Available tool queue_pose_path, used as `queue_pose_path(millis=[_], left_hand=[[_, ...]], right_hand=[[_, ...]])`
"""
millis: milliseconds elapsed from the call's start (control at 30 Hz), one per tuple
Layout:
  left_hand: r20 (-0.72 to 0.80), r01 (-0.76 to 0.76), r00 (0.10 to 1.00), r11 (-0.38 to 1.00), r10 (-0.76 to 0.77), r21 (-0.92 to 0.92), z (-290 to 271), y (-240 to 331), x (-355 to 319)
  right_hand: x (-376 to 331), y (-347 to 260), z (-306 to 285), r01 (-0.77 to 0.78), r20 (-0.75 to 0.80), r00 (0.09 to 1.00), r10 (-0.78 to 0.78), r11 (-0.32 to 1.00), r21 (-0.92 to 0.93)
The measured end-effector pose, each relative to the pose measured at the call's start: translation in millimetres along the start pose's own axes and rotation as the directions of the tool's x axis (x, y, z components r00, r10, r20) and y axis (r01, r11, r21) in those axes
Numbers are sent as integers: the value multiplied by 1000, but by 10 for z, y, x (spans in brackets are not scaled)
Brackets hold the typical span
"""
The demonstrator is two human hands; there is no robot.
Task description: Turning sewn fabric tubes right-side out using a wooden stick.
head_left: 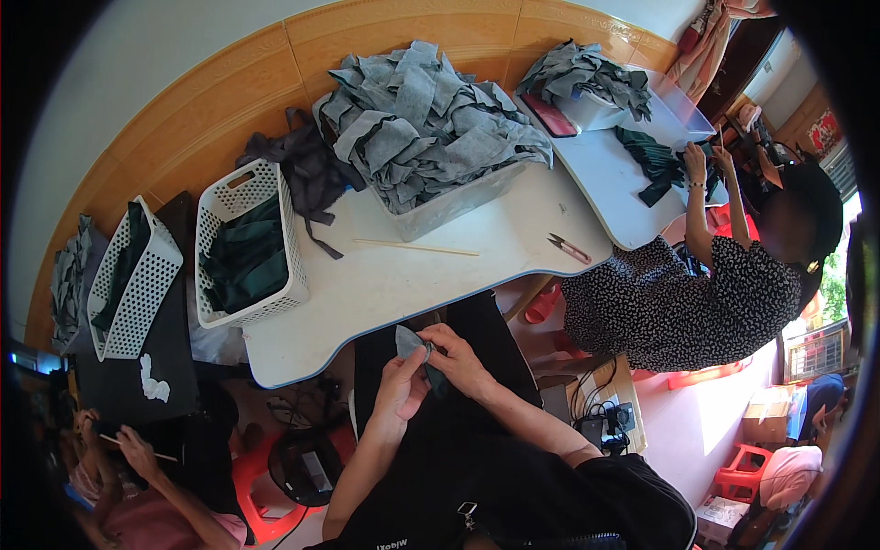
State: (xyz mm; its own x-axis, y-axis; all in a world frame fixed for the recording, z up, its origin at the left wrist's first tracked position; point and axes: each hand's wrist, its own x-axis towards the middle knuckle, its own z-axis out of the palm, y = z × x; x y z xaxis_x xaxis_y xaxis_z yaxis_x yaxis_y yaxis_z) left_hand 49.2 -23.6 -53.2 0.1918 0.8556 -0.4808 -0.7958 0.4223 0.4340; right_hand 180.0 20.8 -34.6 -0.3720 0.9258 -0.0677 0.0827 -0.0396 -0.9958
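Observation:
Close to my body, just off the table's near edge, I hold a small strip of fabric (409,342), grey on one face and dark green on the other. My left hand (398,387) pinches it from the left between thumb and fingers. My right hand (459,363) grips it from the other side, and the dark green part hangs below the fingers. Beyond my hands a thin wooden stick (417,247) lies on the white table (339,298). A pair of thread snips (570,248) rests near the table's right end.
A plastic bin (458,203) heaped with grey fabric pieces stands at the back. White perforated baskets (295,275) with dark green cloth are at the left. One co-worker (697,302) sits at the right, another person's hand (137,454) is at the lower left. A red stool (252,486) stands below.

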Motion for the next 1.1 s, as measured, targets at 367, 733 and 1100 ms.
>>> queue_pose_path(millis=[367,733,1100], left_hand=[[-55,-35,997,982,46,183,28,-133,46],[-53,16,998,1000,-16,14,138,-37,6],[-177,-447,818,800,547,401,190,-126,178]], right_hand=[[50,113,20,89,-203,973,-107,992,-93],[15,17,51,50,-150,986,-77,983,-174],[109,220,104,50,-278,950,-145,945,-323]])
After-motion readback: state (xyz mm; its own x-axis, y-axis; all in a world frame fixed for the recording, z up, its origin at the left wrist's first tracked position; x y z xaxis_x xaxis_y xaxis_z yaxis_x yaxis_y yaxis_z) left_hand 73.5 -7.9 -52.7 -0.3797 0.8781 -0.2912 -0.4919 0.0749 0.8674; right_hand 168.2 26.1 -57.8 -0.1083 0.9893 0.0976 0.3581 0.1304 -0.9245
